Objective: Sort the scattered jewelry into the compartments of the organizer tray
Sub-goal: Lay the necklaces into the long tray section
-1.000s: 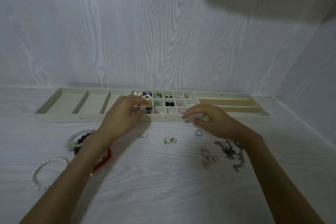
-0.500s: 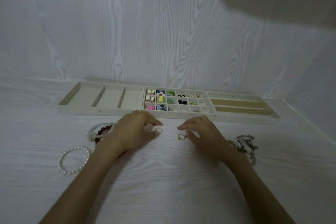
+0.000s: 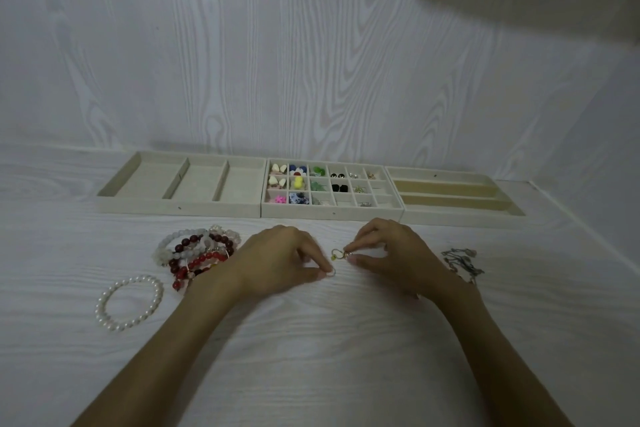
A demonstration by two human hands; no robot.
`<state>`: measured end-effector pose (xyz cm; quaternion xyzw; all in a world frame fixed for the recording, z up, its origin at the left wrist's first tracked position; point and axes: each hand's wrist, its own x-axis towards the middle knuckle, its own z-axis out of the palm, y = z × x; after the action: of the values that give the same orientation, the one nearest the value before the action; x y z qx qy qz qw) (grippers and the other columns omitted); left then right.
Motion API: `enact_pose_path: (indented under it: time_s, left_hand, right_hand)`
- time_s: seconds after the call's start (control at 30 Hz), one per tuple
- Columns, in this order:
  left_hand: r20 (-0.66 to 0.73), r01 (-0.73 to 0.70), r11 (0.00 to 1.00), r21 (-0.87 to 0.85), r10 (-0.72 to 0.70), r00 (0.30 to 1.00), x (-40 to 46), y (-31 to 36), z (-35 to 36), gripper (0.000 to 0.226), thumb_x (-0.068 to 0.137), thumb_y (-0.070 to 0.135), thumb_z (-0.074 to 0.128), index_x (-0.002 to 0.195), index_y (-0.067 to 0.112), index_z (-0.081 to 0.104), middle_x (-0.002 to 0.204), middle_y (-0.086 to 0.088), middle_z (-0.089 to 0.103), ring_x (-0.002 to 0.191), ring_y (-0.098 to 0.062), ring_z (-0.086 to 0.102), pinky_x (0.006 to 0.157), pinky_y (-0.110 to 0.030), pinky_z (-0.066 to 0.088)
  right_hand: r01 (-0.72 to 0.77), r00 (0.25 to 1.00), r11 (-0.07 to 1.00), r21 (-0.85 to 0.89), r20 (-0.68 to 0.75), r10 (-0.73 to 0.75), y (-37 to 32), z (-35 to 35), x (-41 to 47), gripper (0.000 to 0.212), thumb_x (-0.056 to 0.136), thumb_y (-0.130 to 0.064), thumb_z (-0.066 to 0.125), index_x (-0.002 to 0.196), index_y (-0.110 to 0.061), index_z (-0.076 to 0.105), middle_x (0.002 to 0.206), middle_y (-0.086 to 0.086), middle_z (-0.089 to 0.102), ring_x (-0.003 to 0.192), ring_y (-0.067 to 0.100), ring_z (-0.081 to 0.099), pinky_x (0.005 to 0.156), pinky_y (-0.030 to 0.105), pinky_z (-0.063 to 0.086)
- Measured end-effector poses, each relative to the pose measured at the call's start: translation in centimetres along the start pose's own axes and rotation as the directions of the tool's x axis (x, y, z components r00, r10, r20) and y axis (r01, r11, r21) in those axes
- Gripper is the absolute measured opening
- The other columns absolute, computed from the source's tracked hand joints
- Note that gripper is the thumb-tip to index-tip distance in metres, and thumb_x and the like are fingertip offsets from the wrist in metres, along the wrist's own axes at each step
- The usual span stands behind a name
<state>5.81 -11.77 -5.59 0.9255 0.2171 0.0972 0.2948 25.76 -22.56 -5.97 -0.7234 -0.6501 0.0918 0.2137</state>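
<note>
L hand [image 3: 277,262]: pinches small ring [image 3: 331,273] on counter.
R hand [image 3: 388,253]: pinches gold ring [image 3: 337,253].
Handling: prob. light, stiff, slippery; grip by band.

Organizer tray [image 3: 180,210] runs along the back of the table [image 3: 311,357], against the wall: three wide compartments left, small-cell grid in the middle with earrings [image 3: 298,184] in the cells, long slots right. In front of it, bracelet pile [image 3: 197,253] at left, pearl bracelet [image 3: 130,302] nearer and further left. Left hand [image 3: 277,260] and right hand [image 3: 388,253] sit centre, before the grid, rings [image 3: 337,255] between them. Chains [image 3: 462,260] lie right of the right hand.
</note>
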Motion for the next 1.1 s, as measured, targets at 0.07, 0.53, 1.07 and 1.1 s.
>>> enact_pose_path:
  time_s: [0.07, 0.53, 1.07, 1.1]
  left_hand:
    - [-0.036, 0.050, 0.999, 0.011, -0.050, 0.998, 0.0, 0.1, 0.0, 0.022, 0.073, 0.050, 0.073, 0.095, 0.048, 0.070, 0.094, 0.019, 0.067, 0.086, 0.003, 0.059, 0.078, -0.031, 0.053]
    - [0.107, 0.303, 0.598, -0.742, -0.341, 0.934, -0.6, 3.8, -2.1, 0.031, 0.089, 0.045, 0.055, 0.093, 0.022, 0.074, 0.092, 0.007, 0.075, 0.065, 0.005, 0.063, 0.055, -0.016, 0.036]
    - [-0.043, 0.216, 0.606, -0.765, -0.382, 0.923, -0.5, 3.4, -1.1, 0.008, 0.079, 0.034, 0.070, 0.085, 0.030, 0.074, 0.083, 0.015, 0.074, 0.062, 0.011, 0.059, 0.060, -0.020, 0.038]
    - [-0.053, 0.210, 0.611, -0.763, -0.383, 0.922, -0.4, 3.3, -1.0, 0.010, 0.080, 0.035, 0.069, 0.088, 0.030, 0.074, 0.082, 0.016, 0.073, 0.063, 0.011, 0.059, 0.061, -0.019, 0.039]
  right_hand:
    - [0.004, 1.000, 0.999, 0.038, -0.023, -0.003, -0.1, 0.1, 0.1, 0.011, 0.079, -0.034, 0.072, 0.090, -0.036, 0.073, 0.092, -0.013, 0.063, 0.086, 0.007, 0.055, 0.073, 0.026, 0.046]
    - [0.378, 0.733, 0.919, 0.114, -0.643, -0.222, -3.4, -0.2, -0.3, 0.010, 0.075, -0.022, 0.072, 0.085, -0.021, 0.074, 0.083, -0.013, 0.070, 0.080, 0.001, 0.065, 0.065, 0.022, 0.052]
    - [0.352, 0.667, 0.908, -0.228, -0.620, -0.414, -3.2, 0.4, -0.4, 0.009, 0.080, -0.023, 0.070, 0.083, -0.017, 0.076, 0.082, -0.006, 0.074, 0.076, 0.008, 0.065, 0.068, 0.022, 0.051]
    - [0.356, 0.677, 0.910, -0.214, -0.612, -0.409, -3.1, 0.5, -0.4, 0.010, 0.080, -0.024, 0.070, 0.084, -0.017, 0.076, 0.083, -0.006, 0.074, 0.076, 0.007, 0.065, 0.068, 0.022, 0.052]
